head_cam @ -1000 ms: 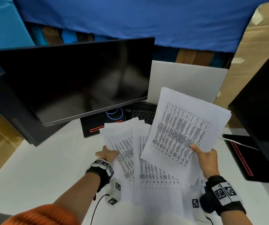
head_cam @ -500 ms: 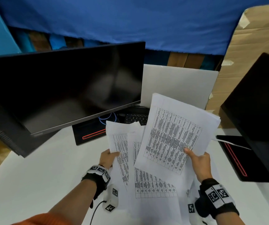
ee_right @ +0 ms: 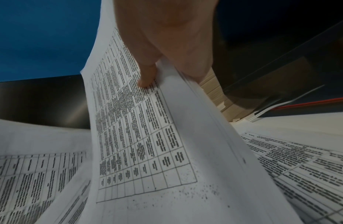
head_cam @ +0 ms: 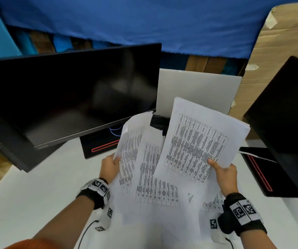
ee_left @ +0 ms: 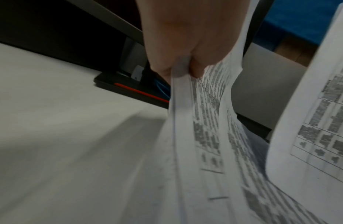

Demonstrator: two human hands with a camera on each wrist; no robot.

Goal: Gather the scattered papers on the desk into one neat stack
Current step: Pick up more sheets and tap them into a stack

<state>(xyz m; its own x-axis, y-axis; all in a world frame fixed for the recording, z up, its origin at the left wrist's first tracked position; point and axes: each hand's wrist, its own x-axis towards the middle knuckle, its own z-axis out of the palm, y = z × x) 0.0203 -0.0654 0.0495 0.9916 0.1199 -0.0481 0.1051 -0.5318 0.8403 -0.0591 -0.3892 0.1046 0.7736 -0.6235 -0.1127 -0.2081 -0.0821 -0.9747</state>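
My right hand (head_cam: 223,171) holds a thick bundle of printed sheets (head_cam: 198,141) off the desk, thumb on top; the right wrist view shows that bundle (ee_right: 147,136) pinched at its edge by the hand (ee_right: 166,45). My left hand (head_cam: 109,165) pinches the left edge of a sheet (head_cam: 130,150) and lifts it so it curls upward. In the left wrist view the hand (ee_left: 178,45) grips that sheet (ee_left: 201,121) at its edge. More printed pages (head_cam: 155,186) lie overlapping on the white desk (head_cam: 36,194) between my hands, partly under the held bundle.
A dark monitor (head_cam: 69,94) leans over the desk at left, its black base (head_cam: 98,146) with a red line just beyond the papers. A second monitor (head_cam: 288,114) and its base (head_cam: 263,173) stand at right. A grey board (head_cam: 195,90) stands behind; cardboard (head_cam: 277,42) rises at far right.
My left hand has taken the leftmost sheet by its edge and raised it off the desk, so it curls up. The right hand's bundle has stayed raised and tilted a little steeper.
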